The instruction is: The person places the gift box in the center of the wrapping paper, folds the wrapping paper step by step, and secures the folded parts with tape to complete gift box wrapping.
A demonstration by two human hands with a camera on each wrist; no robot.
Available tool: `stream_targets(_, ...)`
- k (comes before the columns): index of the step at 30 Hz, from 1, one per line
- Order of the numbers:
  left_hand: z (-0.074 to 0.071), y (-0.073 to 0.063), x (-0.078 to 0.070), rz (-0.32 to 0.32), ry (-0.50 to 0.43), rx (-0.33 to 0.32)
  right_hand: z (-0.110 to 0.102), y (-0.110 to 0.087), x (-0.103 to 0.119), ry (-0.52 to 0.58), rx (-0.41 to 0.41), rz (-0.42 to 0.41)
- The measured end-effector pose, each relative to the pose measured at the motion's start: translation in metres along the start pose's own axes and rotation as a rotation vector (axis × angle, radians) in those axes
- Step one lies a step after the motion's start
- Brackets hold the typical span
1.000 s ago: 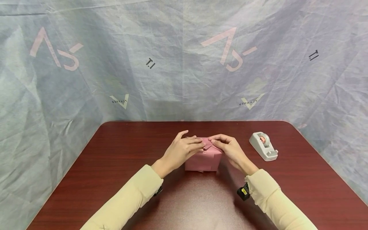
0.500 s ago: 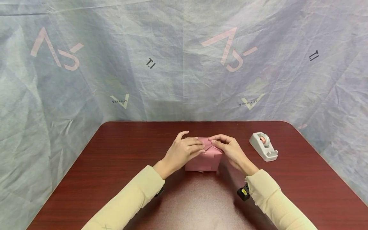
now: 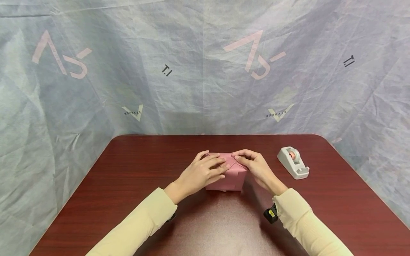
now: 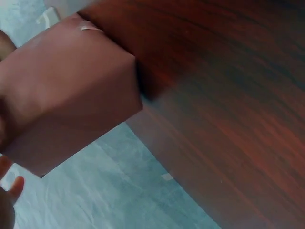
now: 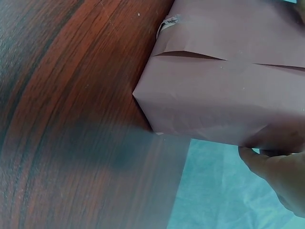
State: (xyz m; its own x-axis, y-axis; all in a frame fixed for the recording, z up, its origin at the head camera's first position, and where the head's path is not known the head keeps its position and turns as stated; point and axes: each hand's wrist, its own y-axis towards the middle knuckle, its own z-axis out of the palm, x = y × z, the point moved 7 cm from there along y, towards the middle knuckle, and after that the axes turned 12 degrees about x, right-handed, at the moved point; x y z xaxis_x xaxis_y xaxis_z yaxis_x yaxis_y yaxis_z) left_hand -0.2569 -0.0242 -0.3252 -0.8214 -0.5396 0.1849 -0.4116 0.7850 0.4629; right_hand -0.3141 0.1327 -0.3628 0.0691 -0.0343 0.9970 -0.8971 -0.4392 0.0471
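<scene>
A box wrapped in pink paper point(image 3: 228, 180) stands on the table, a folded paper flap point(image 3: 230, 160) lying across its top. Spread over the top's left part, my left hand point(image 3: 201, 173) rests its fingers on the paper. My right hand point(image 3: 254, 164) pinches the flap's right side between thumb and index finger at the top right edge. In the left wrist view the wrapped box point(image 4: 71, 90) shows smooth sides, with only bits of fingers at the left edge. The right wrist view shows the box point(image 5: 209, 100) with slit-like paper seams and a crumpled piece of clear tape point(image 5: 169, 22).
A white tape dispenser point(image 3: 293, 163) with a roll in it stands right of the box. The dark red wooden table point(image 3: 144, 156) ends at the back against a hanging grey-blue cloth point(image 3: 179, 89) with printed letters.
My left hand shifts slightly left and lower, its raised index finger coming down onto the box and its fingers spreading over the flap. The right hand stays put.
</scene>
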Motion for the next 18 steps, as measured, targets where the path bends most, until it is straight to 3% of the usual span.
stream_targets(3, 0.002, 0.002, 0.009, -0.088, -0.228, 0.042, 0.0, -0.001, 0.0, 0.006, 0.016, -0.01)
stream_targets(5, 0.001, 0.004, 0.016, -0.159, -0.391, 0.03, 0.001, -0.001, 0.002, 0.008, 0.029, -0.022)
stream_targets(8, 0.003, 0.007, 0.025, -0.239, -0.52, 0.0, 0.002, -0.002, 0.003, 0.002, 0.037, -0.033)
stream_targets(12, 0.004, 0.01, 0.029, -0.276, -0.561, -0.021, 0.002, -0.002, 0.002, -0.016, 0.029, -0.015)
stream_targets(18, 0.002, 0.01, 0.025, -0.224, -0.511, 0.052, 0.003, -0.002, 0.002, -0.003, 0.037, -0.01)
